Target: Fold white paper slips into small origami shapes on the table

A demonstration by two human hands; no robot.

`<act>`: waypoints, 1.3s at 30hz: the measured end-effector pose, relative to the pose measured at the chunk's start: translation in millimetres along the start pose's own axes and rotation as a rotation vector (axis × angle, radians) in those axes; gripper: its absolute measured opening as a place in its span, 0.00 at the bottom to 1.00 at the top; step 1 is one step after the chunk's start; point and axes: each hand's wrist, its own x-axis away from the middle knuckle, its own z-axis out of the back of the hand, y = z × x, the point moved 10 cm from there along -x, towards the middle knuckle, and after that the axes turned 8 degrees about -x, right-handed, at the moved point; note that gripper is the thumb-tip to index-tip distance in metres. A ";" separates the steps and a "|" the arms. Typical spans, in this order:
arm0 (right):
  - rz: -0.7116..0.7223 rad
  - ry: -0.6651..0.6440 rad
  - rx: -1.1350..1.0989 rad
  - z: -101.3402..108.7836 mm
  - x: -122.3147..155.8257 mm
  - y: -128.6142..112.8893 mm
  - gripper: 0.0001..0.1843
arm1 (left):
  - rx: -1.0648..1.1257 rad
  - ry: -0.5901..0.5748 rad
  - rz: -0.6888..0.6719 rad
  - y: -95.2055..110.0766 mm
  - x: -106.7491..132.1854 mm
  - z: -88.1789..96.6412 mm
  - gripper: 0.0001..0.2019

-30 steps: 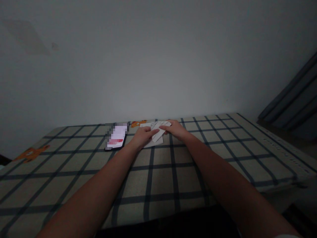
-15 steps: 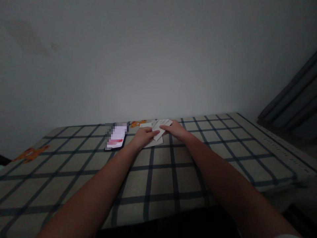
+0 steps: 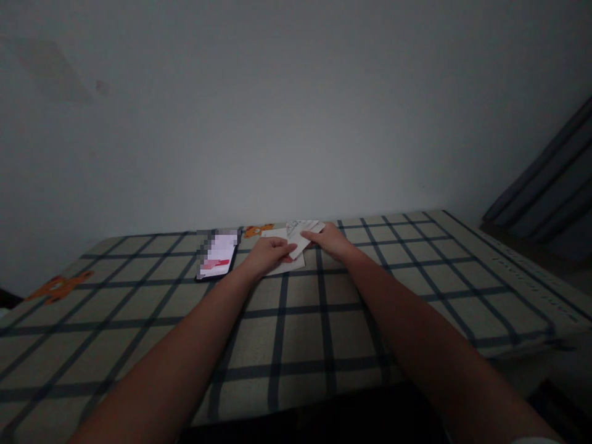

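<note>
Between my hands is a folded white paper point(image 3: 300, 242) with dark marks on its upper part, held slightly tilted. My left hand point(image 3: 269, 255) pinches its lower left corner between thumb and fingers. On the opposite side, my right hand point(image 3: 330, 242) grips the paper's right edge, thumb on top and the other fingers mostly hidden behind. Another white sheet point(image 3: 292, 265) lies flat on the cloth beneath, partly covered by my left hand and the folded paper.
A phone point(image 3: 221, 254) with a lit, partly blurred screen lies left of my left hand. The checked cloth point(image 3: 416, 271) covers the surface, with orange bear prints point(image 3: 60, 287). A pale wall point(image 3: 296, 123) rises behind, and a dark curtain point(image 3: 550, 179) hangs at the right.
The folded paper has risen slightly and shifted a little right with my right hand. My left fingertips sit nearer its lower corner. The phone and the lower sheet stay put.
</note>
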 end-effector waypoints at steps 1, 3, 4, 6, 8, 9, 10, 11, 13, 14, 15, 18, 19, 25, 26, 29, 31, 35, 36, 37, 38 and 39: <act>0.001 0.004 0.004 1.2 -0.4 0.7 0.16 | 0.017 -0.006 0.001 0.9 0.4 -0.2 0.15; -0.001 -0.003 0.002 1.7 -0.8 1.9 0.17 | 0.049 -0.023 -0.004 2.3 0.5 -1.4 0.15; -0.003 -0.010 -0.004 1.5 -0.8 2.1 0.17 | 0.067 -0.032 -0.007 2.6 0.2 -2.2 0.14; -0.001 -0.031 -0.017 -0.3 -0.7 1.2 0.17 | 0.113 -0.058 -0.003 1.4 -1.0 -4.8 0.13; 0.003 -0.039 -0.018 -1.0 -0.7 0.1 0.17 | 0.170 -0.079 0.013 -1.7 -2.7 -7.8 0.13; 0.002 -0.043 -0.014 -1.3 -0.9 0.0 0.17 | 0.204 -0.086 0.022 -3.4 -3.5 -9.1 0.12; -0.001 -0.043 -0.012 -1.1 -1.1 0.3 0.17 | 0.242 -0.096 0.028 -4.9 -4.3 -10.8 0.11; -0.005 -0.036 -0.014 -0.1 -1.5 0.9 0.17 | 0.282 -0.109 0.033 -6.0 -4.9 -12.9 0.10; -0.012 -0.020 -0.034 2.4 -2.3 2.3 0.16 | 0.350 -0.151 0.040 -7.2 -5.3 -18.1 0.09; -0.014 -0.015 -0.047 3.3 -2.6 2.8 0.16 | 0.370 -0.174 0.043 -7.5 -5.1 -20.5 0.08; -0.015 -0.012 -0.058 4.0 -2.9 3.2 0.16 | 0.379 -0.195 0.046 -7.6 -4.7 -22.4 0.08; -0.014 -0.025 -0.070 3.5 -3.1 2.8 0.16 | 0.374 -0.228 0.048 -6.5 -2.6 -23.9 0.07; -0.015 -0.026 -0.074 3.5 -3.0 2.5 0.15 | 0.376 -0.235 0.046 -5.5 -1.8 -23.8 0.07; -0.060 -0.087 -0.169 -3.3 1.8 0.4 0.16 | 0.511 -0.275 0.009 3.2 0.8 -27.4 0.09; -0.075 -0.112 -0.162 -6.5 3.7 0.4 0.16 | 0.527 -0.244 -0.005 3.8 -0.5 -25.1 0.09; -0.103 -0.200 -0.070 -17.7 9.5 -0.2 0.15 | 0.497 -0.090 -0.051 2.2 -5.2 -11.7 0.12; -0.117 -0.253 -0.015 -24.3 12.2 0.3 0.15 | 0.415 -0.013 -0.074 0.5 -6.9 -4.0 0.15; -0.097 -0.229 0.016 -22.8 9.8 -0.6 0.14 | 0.311 0.039 -0.088 -3.8 -8.9 3.4 0.15; -0.089 -0.213 0.016 -21.1 8.8 -0.8 0.14 | 0.302 0.036 -0.084 -5.3 -9.4 3.5 0.15; -0.087 -0.202 0.014 -20.0 8.1 -0.5 0.14 | 0.294 0.033 -0.074 -7.2 -10.0 3.1 0.15; -0.090 -0.201 0.014 -19.9 7.9 0.2 0.13 | 0.290 0.029 -0.061 -9.4 -10.5 2.4 0.15; -0.098 -0.212 0.015 -21.1 8.3 1.1 0.13 | 0.290 0.026 -0.049 -11.2 -10.9 1.6 0.14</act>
